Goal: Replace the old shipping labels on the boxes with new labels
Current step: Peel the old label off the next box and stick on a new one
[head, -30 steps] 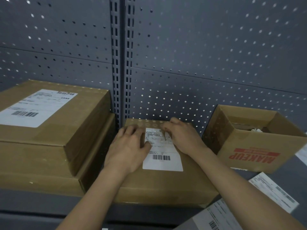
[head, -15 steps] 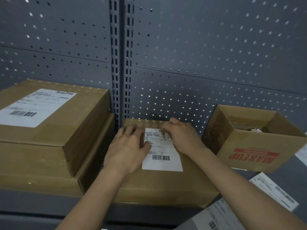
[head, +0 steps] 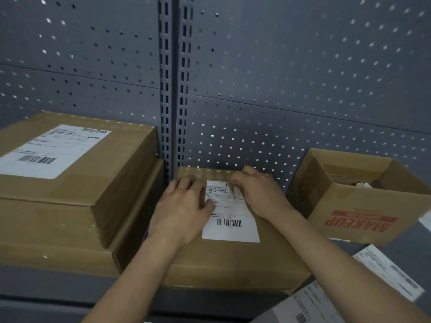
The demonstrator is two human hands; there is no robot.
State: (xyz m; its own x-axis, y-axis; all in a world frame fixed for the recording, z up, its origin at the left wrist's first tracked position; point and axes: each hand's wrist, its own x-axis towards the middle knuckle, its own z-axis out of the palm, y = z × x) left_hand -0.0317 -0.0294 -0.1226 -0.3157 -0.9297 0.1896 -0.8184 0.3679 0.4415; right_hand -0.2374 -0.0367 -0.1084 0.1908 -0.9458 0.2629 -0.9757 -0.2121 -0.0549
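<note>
A flat cardboard box [head: 233, 259] lies on the shelf in the middle. A white shipping label [head: 231, 220] with a barcode is stuck on its top. My left hand [head: 184, 206] rests flat on the box, fingers spread, its thumb on the label's left edge. My right hand [head: 258, 194] is at the label's upper right, with thumb and curled index finger pinching at the label's top edge. The hand hides the label's top right corner. To the left are two stacked boxes [head: 70, 206]; the upper one carries a larger white label [head: 51, 150].
An open carton [head: 363, 217] printed MAKEUP stands at the right, with something pale inside. Loose label sheets [head: 387, 271] lie on the grey shelf at the lower right, and another sheet [head: 307, 304] is near the bottom edge. A perforated grey back panel [head: 279, 66] with a slotted upright closes the rear.
</note>
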